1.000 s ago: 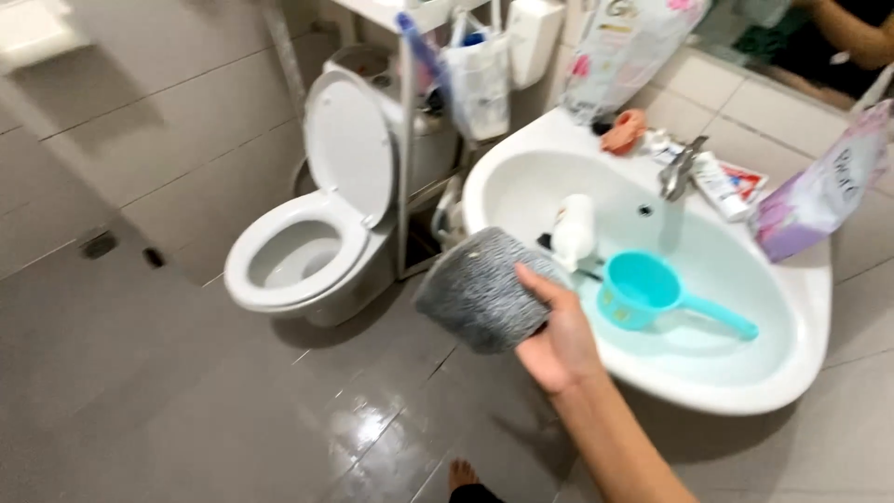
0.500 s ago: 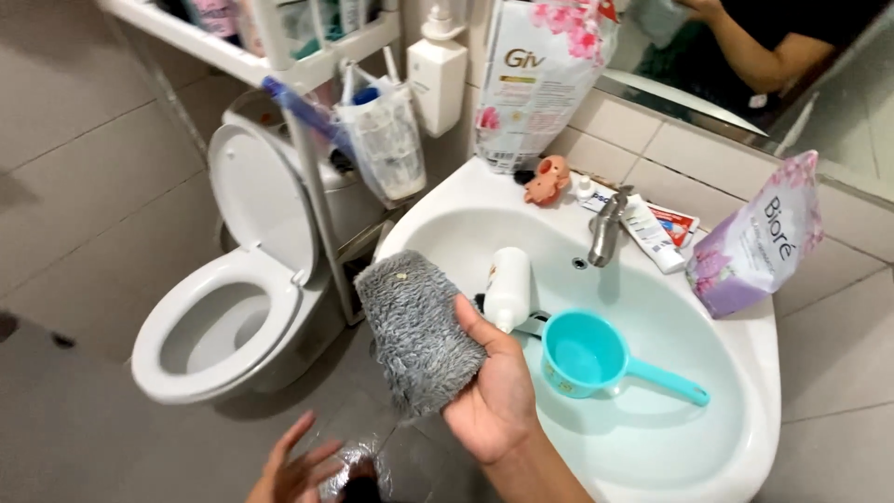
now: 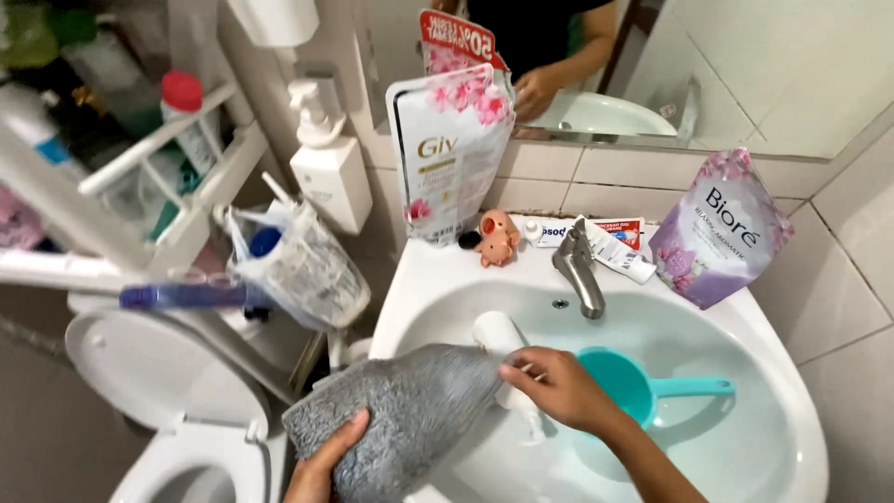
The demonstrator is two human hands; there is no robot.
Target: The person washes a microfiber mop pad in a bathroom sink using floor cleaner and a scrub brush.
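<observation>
left hand [image 3: 326,463], partly cut off at the bottom edge, clutches grey fluffy cloth [image 3: 396,419] over sink [image 3: 410,279] rim | right hand [image 3: 549,382] pinches its other end, hiding part of white bottle [image 3: 498,335] | above: white floral pouch [image 3: 447,163] | far right: purple pouch [image 3: 712,237]

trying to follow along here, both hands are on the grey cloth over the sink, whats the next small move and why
Probably lower the grey cloth into the sink: left hand and right hand hold it stretched over the rim, beside the teal scoop.
</observation>
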